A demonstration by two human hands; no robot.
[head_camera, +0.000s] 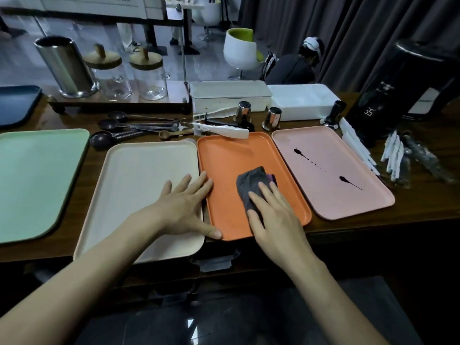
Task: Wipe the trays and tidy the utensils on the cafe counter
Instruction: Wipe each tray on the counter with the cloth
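Left hand, fingers straight and spread, braces the left rim of the orange rectangular plastic tray. Right hand, fingers flat, presses a crumpled grey cloth mid-tray. The tray's near end sits at the dark wooden counter edge, so a heavy stroke there could tip it.

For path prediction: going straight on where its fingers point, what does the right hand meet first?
Past the grey cloth under the right hand, probably the white tongs at the orange tray's rim.
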